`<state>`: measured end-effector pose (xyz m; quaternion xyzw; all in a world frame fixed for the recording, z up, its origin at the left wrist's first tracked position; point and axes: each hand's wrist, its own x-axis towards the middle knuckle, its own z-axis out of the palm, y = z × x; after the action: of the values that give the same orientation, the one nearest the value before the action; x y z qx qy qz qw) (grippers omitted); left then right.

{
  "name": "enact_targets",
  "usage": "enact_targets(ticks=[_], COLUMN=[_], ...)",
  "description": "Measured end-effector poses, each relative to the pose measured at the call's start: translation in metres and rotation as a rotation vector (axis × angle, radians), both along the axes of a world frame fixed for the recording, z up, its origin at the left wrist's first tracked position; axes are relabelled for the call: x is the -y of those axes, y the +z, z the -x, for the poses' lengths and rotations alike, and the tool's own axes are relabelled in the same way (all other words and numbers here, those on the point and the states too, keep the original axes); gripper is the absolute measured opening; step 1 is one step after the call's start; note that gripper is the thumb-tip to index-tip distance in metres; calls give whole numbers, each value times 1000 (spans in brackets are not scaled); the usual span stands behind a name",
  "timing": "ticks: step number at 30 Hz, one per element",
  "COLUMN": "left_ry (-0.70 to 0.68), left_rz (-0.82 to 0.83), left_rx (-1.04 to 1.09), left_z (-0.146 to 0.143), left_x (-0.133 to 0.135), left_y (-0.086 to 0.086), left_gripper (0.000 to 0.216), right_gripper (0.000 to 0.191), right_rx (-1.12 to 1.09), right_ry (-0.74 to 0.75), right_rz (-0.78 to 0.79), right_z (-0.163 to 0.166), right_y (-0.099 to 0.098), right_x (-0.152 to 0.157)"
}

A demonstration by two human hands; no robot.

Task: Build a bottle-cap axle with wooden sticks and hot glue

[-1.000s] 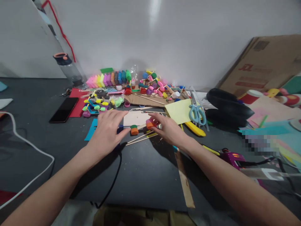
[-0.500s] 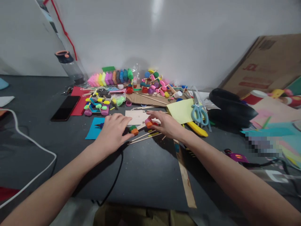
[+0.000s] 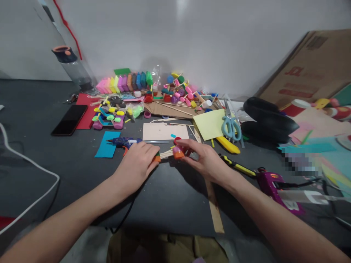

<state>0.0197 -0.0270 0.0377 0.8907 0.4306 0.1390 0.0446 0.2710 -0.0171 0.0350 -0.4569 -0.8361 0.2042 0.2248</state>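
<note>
Between my hands is a small craft piece made of pale wooden sticks (image 3: 166, 154) with coloured wheel-like ends. My left hand (image 3: 138, 159) is closed around its left end, where only a bit of orange and green shows. At the other end, my right hand (image 3: 210, 160) pinches a pink and orange round piece (image 3: 178, 152), with a red round piece (image 3: 177, 140) just behind it. A blue glue gun (image 3: 124, 141) lies behind my left hand, partly covered by it. Beyond the hands is a pale rectangular board (image 3: 164, 130).
Blue scissors (image 3: 231, 126) rest on yellow paper (image 3: 210, 124) at right, near a yellow-handled cutter (image 3: 228, 145). A wooden strip (image 3: 214, 208) lies near the front edge. Small stick models (image 3: 109, 117) and clay packs (image 3: 126, 83) stand behind. A phone (image 3: 70, 119) lies left.
My left hand has closed on the left end of the stick piece, which was beside its open fingers. The coloured ends are now held in line, and the glue gun shows more.
</note>
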Motion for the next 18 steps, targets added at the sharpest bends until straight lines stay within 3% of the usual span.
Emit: enact_targets(ticks=[7, 18], left_ry=[-128, -196], left_rz=[86, 39], left_rx=[180, 178], left_z=[-3, -6], left_x=[26, 20], left_y=[-21, -26], left_gripper=[16, 12], right_gripper=[35, 27], right_rx=[-65, -36], right_ry=[-85, -59], right_rz=[49, 17], right_z=[-12, -14], right_y=[-13, -28], right_x=[54, 63])
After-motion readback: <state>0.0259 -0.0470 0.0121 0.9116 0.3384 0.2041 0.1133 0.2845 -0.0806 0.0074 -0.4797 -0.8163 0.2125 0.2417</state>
